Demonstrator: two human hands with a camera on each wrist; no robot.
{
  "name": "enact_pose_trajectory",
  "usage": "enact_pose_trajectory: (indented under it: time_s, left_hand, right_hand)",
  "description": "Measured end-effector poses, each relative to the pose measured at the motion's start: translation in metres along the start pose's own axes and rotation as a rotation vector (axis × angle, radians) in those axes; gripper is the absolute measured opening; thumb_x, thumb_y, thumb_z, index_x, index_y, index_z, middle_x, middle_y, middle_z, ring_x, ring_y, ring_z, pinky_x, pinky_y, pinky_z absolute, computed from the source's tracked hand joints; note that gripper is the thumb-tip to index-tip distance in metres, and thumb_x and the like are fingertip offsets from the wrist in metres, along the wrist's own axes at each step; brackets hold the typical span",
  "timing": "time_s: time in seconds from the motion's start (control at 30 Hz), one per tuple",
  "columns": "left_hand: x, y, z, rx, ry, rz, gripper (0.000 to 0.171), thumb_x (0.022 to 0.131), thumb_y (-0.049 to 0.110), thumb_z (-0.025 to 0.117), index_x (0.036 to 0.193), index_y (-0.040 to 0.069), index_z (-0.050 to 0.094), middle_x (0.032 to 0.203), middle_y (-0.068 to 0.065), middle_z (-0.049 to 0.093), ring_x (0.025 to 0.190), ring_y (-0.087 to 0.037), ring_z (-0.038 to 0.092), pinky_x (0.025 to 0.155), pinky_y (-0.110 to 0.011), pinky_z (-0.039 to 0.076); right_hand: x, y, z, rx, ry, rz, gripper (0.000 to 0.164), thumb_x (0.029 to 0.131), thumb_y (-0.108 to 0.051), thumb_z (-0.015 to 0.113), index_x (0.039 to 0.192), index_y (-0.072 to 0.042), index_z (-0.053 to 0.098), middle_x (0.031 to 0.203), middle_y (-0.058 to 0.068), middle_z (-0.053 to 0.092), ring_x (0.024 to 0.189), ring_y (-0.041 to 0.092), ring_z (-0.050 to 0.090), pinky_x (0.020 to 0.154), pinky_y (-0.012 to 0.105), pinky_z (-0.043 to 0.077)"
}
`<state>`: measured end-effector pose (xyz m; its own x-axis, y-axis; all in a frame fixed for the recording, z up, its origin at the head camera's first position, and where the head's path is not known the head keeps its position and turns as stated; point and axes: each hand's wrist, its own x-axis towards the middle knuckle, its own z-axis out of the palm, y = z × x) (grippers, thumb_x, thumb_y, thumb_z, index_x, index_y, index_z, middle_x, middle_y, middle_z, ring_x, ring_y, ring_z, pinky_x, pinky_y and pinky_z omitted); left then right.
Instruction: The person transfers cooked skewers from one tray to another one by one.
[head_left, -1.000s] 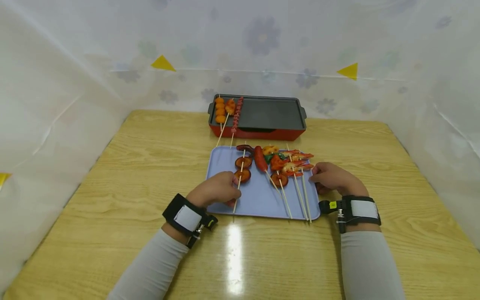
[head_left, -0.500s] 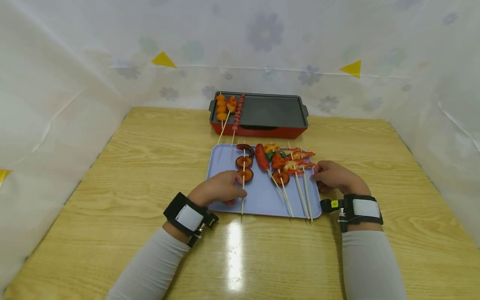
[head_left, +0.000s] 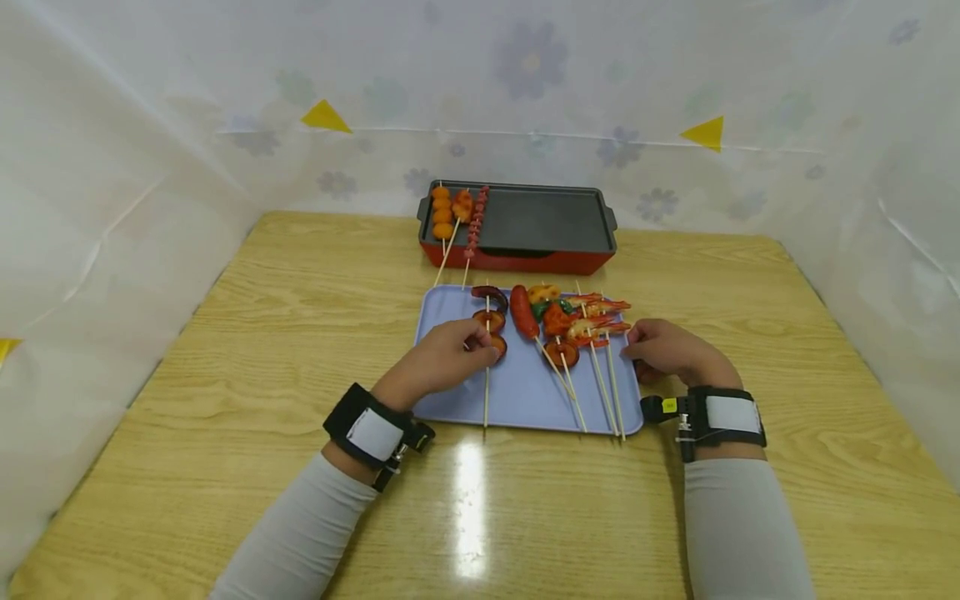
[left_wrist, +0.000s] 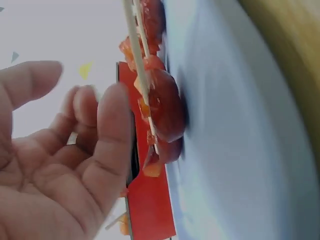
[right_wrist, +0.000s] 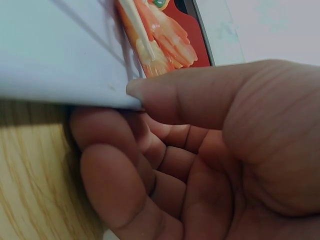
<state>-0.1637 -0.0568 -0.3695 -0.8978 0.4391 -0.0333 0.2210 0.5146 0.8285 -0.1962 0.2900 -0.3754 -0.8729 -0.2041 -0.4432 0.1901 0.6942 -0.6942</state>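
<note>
A lavender tray (head_left: 525, 408) lies on the table, bearing several toy food skewers. My right hand (head_left: 671, 348) grips its right edge; in the right wrist view the thumb lies over the tray's rim (right_wrist: 65, 75) and the fingers curl underneath. Over the tray's left part is my left hand (head_left: 448, 358), near a skewer of round brown slices (head_left: 489, 321) with a dark curved piece at its far end. The left wrist view shows that hand (left_wrist: 65, 165) with thumb and fingers spread, holding nothing, beside a skewer's round pieces (left_wrist: 167, 107).
Behind the tray stands a red grill (head_left: 547, 265) with a black top. On its left side lie skewers of orange balls (head_left: 442, 212), an orange-brown piece (head_left: 462, 207) and small red pieces (head_left: 476, 225). The tray also bears a sausage skewer (head_left: 522, 312) and prawn skewers (head_left: 596, 327).
My left hand held the round-slice skewer's stick and shifted it slightly right on the tray, then let go and moved up and away. The right hand stays at the tray's edge.
</note>
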Motion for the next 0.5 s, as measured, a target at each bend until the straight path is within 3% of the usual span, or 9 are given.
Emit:
enact_pose_trajectory:
  time_s: [0.1, 0.2, 0.27, 0.3, 0.5]
  left_hand:
    - [-0.0007, 0.0026, -0.0008, 0.049, 0.053, 0.103, 0.027, 0.097, 0.027, 0.064, 0.118, 0.011, 0.066, 0.122, -0.010, 0.062, 0.112, -0.028, 0.056, 0.091, -0.044, 0.047]
    - [-0.0031, 0.0054, -0.0018, 0.252, 0.103, 0.144, 0.059, 0.095, 0.037, 0.066, 0.147, 0.013, 0.049, 0.157, -0.013, 0.034, 0.144, -0.039, 0.025, 0.111, -0.063, 0.025]
    - [-0.0047, 0.0067, -0.0022, 0.384, 0.118, 0.137, 0.073, 0.094, 0.044, 0.066, 0.155, 0.018, 0.037, 0.164, -0.012, 0.013, 0.148, -0.044, 0.003, 0.110, -0.071, 0.012]
    - [-0.0052, 0.0069, -0.0022, 0.431, 0.123, 0.134, 0.075, 0.093, 0.046, 0.066, 0.156, 0.019, 0.034, 0.164, -0.012, 0.010, 0.147, -0.046, -0.002, 0.108, -0.074, 0.008]
    - [-0.0061, 0.0067, -0.0031, 0.435, 0.127, 0.127, 0.074, 0.094, 0.045, 0.064, 0.156, 0.019, 0.033, 0.164, -0.011, 0.009, 0.147, -0.047, -0.002, 0.107, -0.076, 0.009]
  right_hand:
    - [-0.0002, -0.0007, 0.0001, -0.001, 0.000, -0.001, 0.015, 0.099, -0.009, 0.055, 0.096, 0.002, 0.046, 0.083, 0.010, 0.053, 0.068, 0.018, 0.057, 0.060, 0.032, 0.052]
    - [-0.0003, -0.0010, 0.0006, 0.004, -0.002, 0.003, 0.014, 0.098, -0.009, 0.055, 0.096, 0.002, 0.045, 0.083, 0.010, 0.053, 0.068, 0.018, 0.057, 0.060, 0.032, 0.052]
    - [-0.0006, -0.0011, 0.0012, 0.012, -0.003, 0.007, 0.014, 0.098, -0.008, 0.055, 0.096, 0.002, 0.045, 0.082, 0.009, 0.053, 0.068, 0.018, 0.058, 0.060, 0.032, 0.052]
    - [-0.0008, -0.0012, 0.0012, 0.016, -0.004, 0.010, 0.014, 0.098, -0.008, 0.055, 0.096, 0.002, 0.045, 0.082, 0.009, 0.053, 0.068, 0.017, 0.058, 0.059, 0.032, 0.052]
    - [0.0005, 0.0005, 0.0009, 0.014, -0.001, 0.007, 0.014, 0.098, -0.009, 0.055, 0.096, 0.001, 0.045, 0.083, 0.010, 0.053, 0.069, 0.018, 0.058, 0.060, 0.032, 0.052]
